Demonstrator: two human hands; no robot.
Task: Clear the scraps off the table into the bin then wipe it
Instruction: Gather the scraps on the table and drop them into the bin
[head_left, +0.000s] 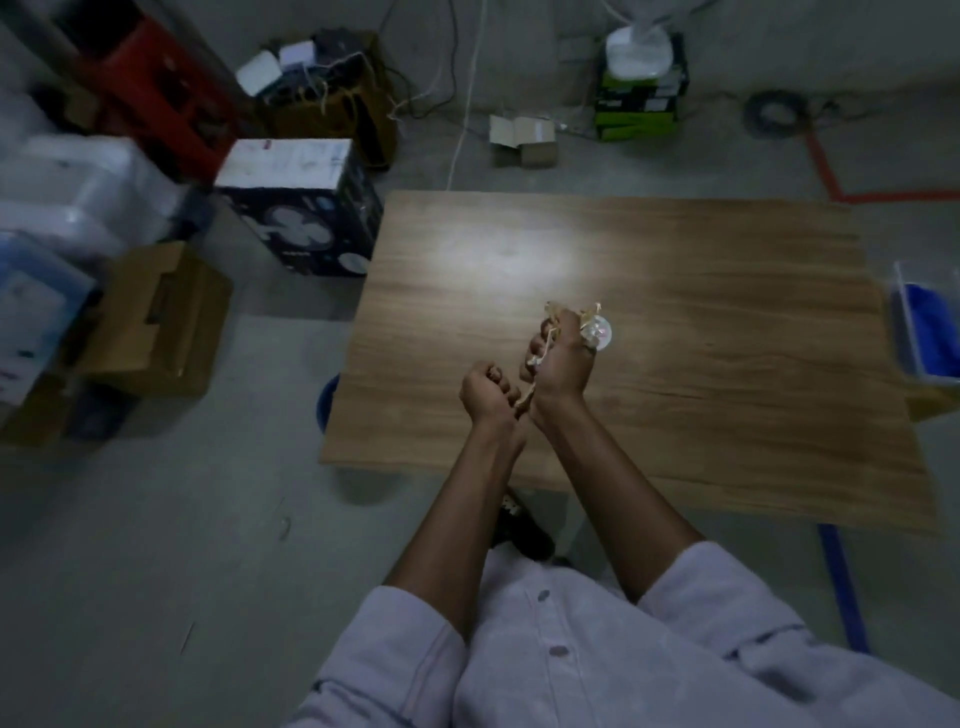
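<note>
— Scraps (597, 332), position?
— In the right hand (558, 364), held above the table (675, 249), near its middle. Tan strands stick out of the top of the fist. A crumpled clear piece shows at the hand's far side. One strand hangs from the fist toward the left hand (485, 389).
— Right-hand fingers?
— Curled tight around the bundle, clamped on it.
— Left hand?
— Just beside the right wrist, over the table's near-left part. Fingers curled in, a closed fist. The hanging strand's lower end reaches its fingertips; whether it is gripped, I cannot tell. Nothing else seen in that fist.
— Tabletop?
— Wood grain, with a bright glare patch beyond the hands.
— Surroundings?
— A blue container (326, 402) on the floor shows a curved rim past the table's left edge, mostly hidden under the top. A clear box (901, 312) sits at the table's right end with something blue inside, too blurred to identify. A cardboard box (156, 317) and a dark printed box (301, 208) stand on the floor to the left.
</note>
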